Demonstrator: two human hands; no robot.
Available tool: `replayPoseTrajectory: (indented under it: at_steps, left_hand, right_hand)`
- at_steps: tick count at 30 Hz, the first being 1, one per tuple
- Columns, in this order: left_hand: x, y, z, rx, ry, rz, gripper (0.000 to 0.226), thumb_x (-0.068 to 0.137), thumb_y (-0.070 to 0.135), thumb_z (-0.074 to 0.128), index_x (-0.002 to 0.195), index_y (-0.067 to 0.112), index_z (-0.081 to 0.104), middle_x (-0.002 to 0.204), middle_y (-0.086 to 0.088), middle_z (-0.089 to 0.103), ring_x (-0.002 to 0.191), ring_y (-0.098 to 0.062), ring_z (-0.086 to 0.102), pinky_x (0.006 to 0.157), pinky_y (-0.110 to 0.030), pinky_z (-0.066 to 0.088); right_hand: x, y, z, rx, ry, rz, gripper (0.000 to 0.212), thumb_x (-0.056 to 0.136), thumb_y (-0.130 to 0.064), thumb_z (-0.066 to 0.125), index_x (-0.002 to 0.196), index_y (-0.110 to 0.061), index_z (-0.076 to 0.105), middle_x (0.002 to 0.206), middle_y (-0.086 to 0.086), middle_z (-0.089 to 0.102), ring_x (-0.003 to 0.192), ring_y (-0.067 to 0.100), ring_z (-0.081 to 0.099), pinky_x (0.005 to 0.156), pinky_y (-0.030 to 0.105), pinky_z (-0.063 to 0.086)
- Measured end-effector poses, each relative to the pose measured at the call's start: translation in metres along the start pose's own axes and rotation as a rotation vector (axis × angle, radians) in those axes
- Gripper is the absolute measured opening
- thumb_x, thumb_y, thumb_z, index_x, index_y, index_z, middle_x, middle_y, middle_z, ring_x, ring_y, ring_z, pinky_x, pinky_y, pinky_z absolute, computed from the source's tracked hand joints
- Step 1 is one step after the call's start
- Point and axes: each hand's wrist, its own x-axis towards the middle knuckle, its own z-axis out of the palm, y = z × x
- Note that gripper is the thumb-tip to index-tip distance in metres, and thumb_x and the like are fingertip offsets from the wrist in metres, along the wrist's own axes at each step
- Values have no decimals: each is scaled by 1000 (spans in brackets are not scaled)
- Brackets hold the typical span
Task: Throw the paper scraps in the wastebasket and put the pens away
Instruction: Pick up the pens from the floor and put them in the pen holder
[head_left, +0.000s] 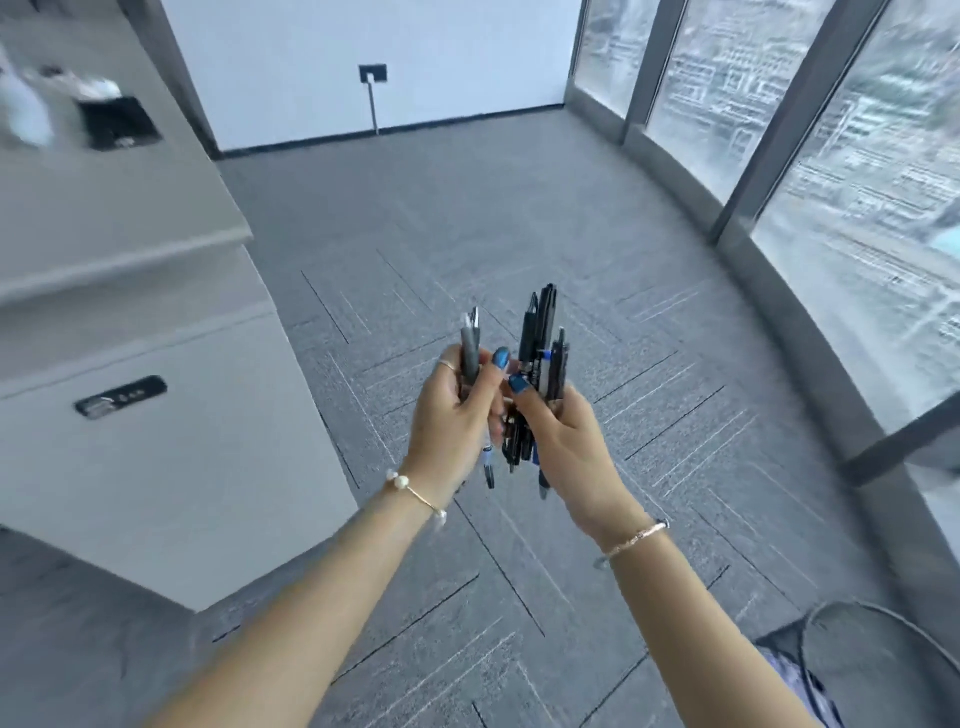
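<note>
Both hands are raised in front of me over the grey carpet, each gripping pens. My left hand (453, 415) is closed on a few grey and black pens (470, 348) that stick up past the fingers. My right hand (563, 441) holds a thicker bundle of several black and blue pens (543, 338), upright, with tips poking out below the palm. The two hands touch at the thumbs. No paper scraps and no wastebasket are in view.
A light grey desk (119, 244) with a white cabinet side stands at the left; a blurred black tray (118, 123) lies on its top. Tall windows (852, 171) curve along the right. A dark round chair or stool edge (883, 654) shows at the lower right.
</note>
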Motion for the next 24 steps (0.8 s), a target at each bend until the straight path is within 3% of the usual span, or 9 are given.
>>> replayPoseTrajectory:
  at_steps: [5,8,12,17,24]
  left_hand:
    - [13,172,-4,42,38,71,17,90,24,52,92,7,51,48,10,52,44,-10,49,45,-29,47]
    - [16,263,-4,58,62,135,15,89,25,53,89,10,50,49,9,52,43,-11,48,45,-30,46]
    - [13,359,-7,58,104,202,16,89,26,52,90,10,50,51,7,50,43,-14,48,47,-31,46]
    - [0,424,-23,42,186,258,16,90,27,51,89,11,50,53,2,49,43,-15,48,44,-28,45]
    - [4,455,-104,59,279,284,10,90,24,50,86,15,49,53,-1,48,42,-14,47,42,-26,43]
  right_hand:
    - [-1,-174,-7,-21,-17,-63,22,96,-17,42,77,-12,51,53,-8,56,49,6,49,50,20,38]
    - [-4,-264,-10,-46,-42,-137,23,97,-19,43,78,-9,52,59,1,57,58,21,51,57,36,39]
    - [-11,-356,-10,-66,-97,-221,28,97,-21,42,81,2,49,64,13,55,58,26,48,57,39,39]
    - [-22,-421,3,-94,-170,-291,27,96,-19,43,79,-1,51,62,8,55,57,17,51,55,26,41]
    - [-9,-456,83,-121,-244,-321,26,96,-16,42,79,1,51,63,9,55,59,19,51,58,33,41]
